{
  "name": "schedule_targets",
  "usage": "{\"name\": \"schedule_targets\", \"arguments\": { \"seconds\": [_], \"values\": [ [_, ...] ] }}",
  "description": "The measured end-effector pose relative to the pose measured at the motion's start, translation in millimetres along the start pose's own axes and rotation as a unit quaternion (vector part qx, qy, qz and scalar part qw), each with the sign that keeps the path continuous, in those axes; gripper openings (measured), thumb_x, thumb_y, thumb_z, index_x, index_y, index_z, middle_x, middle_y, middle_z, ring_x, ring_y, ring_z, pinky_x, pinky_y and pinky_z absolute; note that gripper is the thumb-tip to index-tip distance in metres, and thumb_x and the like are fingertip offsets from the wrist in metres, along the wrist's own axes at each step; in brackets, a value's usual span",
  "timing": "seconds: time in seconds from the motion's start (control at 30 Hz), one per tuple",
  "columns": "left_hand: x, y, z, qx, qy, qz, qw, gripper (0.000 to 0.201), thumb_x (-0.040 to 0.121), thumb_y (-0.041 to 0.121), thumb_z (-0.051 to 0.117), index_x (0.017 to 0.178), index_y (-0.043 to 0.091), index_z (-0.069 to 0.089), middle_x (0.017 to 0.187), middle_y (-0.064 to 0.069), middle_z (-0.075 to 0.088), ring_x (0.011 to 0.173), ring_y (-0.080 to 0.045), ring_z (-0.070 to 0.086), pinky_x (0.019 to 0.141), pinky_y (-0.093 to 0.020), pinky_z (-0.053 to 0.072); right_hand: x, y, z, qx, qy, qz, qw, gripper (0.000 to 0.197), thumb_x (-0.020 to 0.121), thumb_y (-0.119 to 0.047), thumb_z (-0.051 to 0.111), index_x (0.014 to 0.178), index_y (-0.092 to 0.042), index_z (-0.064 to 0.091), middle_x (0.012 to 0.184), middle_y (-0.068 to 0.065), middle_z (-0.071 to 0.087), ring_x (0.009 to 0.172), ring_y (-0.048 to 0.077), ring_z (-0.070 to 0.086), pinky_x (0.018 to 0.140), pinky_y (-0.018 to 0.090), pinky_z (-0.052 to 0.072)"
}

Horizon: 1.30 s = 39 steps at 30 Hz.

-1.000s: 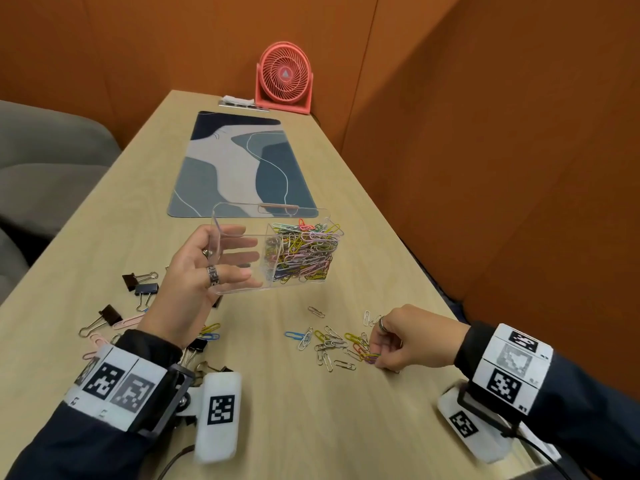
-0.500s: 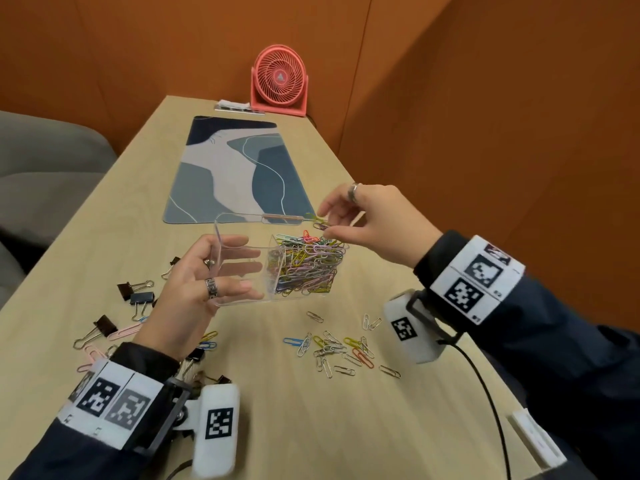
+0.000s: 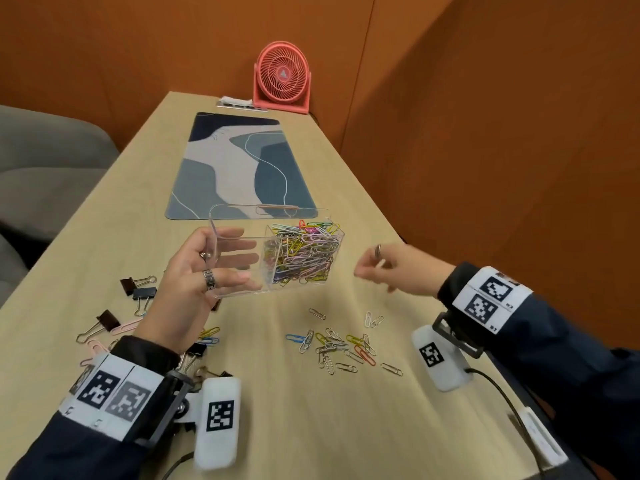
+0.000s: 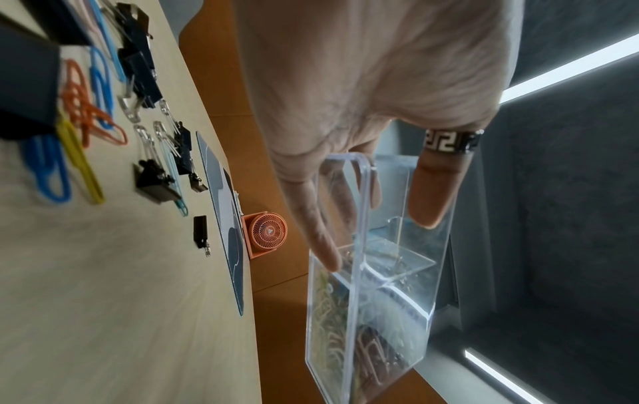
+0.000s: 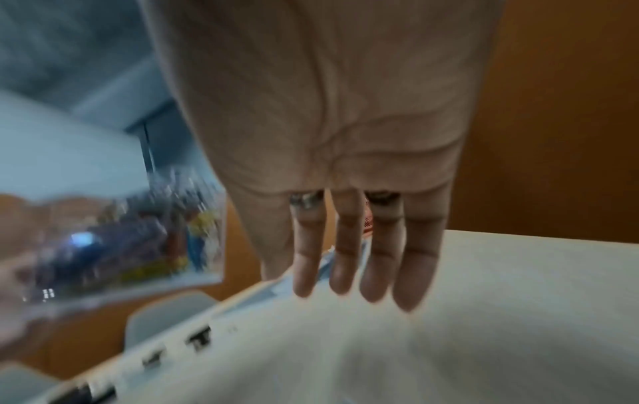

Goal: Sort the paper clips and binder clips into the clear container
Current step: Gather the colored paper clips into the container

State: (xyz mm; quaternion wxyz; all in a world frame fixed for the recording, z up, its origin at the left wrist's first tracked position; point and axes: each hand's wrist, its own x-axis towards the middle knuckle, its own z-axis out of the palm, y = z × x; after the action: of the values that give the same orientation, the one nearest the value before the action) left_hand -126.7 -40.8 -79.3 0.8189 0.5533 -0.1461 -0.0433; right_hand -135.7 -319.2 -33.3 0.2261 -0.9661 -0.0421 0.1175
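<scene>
The clear plastic two-compartment container [image 3: 277,258] sits mid-frame, lifted off the pale wooden table [image 3: 284,420], its right compartment heaped with coloured wire paper clips [image 3: 304,254]; the left hand [image 3: 197,282] grasps its other end, fingers curled round the wall; the right hand [image 3: 391,268], at centre right, hangs released with fingers straight; loose paper clips [image 3: 343,348] lie below; black binder clips [image 3: 138,292] lie lower left; a coral desk fan [image 3: 282,77] stands at top.

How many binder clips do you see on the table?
5 plainly: left of the left hand, a dark clip, a navy clip, a brown clip; near the wrist, two black clips. More may be hidden.
</scene>
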Motion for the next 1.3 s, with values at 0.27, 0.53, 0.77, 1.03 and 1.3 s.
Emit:
{"name": "schedule_targets", "arguments": {
  "seconds": [0.27, 0.53, 0.77, 1.03, 1.3],
  "values": [
    [0, -1, 0, 0.008, -0.004, -0.002, 1.0, 0.051, 0.056, -0.002, 0.06, 0.103, 0.016, 0.06, 0.096, -0.002, 0.07, 0.1, -0.029, 0.064, 0.071, -0.038, 0.06, -11, 30, 19, -0.079, -0.118, 0.003, 0.99, 0.02, 0.08, -0.031, 0.07, 0.098, -0.024, 0.064, 0.096, -0.006, 0.052, 0.086, 0.012, 0.053, 0.078, 0.023, 0.042],
    [0, -3, 1, 0.001, -0.004, -0.009, 1.0, 0.049, 0.056, -0.003, 0.058, 0.102, 0.015, 0.06, 0.098, -0.005, 0.068, 0.101, -0.031, 0.063, 0.071, -0.038, 0.059, -11, 34, 24, -0.058, -0.122, 0.002, 0.991, 0.01, 0.079, -0.024, 0.073, 0.078, -0.023, 0.063, 0.079, -0.005, 0.061, 0.065, 0.003, 0.049, 0.062, 0.013, 0.039],
    [-1, -2, 1, -0.001, -0.005, -0.009, 1.0, 0.05, 0.056, -0.003, 0.058, 0.102, 0.015, 0.059, 0.097, -0.004, 0.068, 0.102, -0.031, 0.063, 0.07, -0.036, 0.06, -11, 33, 26, -0.075, -0.15, -0.006, 0.986, 0.014, 0.089, -0.022, 0.06, 0.076, -0.025, 0.055, 0.083, -0.007, 0.059, 0.066, 0.001, 0.048, 0.062, 0.011, 0.039],
    [0, -2, 0, 0.001, -0.003, -0.006, 1.0, 0.05, 0.056, -0.002, 0.058, 0.102, 0.016, 0.06, 0.096, -0.002, 0.069, 0.102, -0.031, 0.062, 0.069, -0.035, 0.059, -3, 29, 24, 0.077, -0.102, 0.002, 0.992, 0.015, 0.083, -0.015, 0.068, 0.086, -0.019, 0.054, 0.072, 0.001, 0.061, 0.063, 0.011, 0.056, 0.064, 0.023, 0.049],
    [0, -2, 1, 0.001, -0.003, -0.007, 1.0, 0.05, 0.056, -0.003, 0.058, 0.102, 0.016, 0.06, 0.095, -0.002, 0.07, 0.101, -0.029, 0.063, 0.069, -0.036, 0.059, -1, 19, 36, -0.05, -0.147, -0.002, 0.988, 0.021, 0.085, -0.025, 0.066, 0.068, -0.027, 0.054, 0.065, -0.01, 0.055, 0.056, 0.002, 0.048, 0.058, 0.013, 0.04]
  ]
}}
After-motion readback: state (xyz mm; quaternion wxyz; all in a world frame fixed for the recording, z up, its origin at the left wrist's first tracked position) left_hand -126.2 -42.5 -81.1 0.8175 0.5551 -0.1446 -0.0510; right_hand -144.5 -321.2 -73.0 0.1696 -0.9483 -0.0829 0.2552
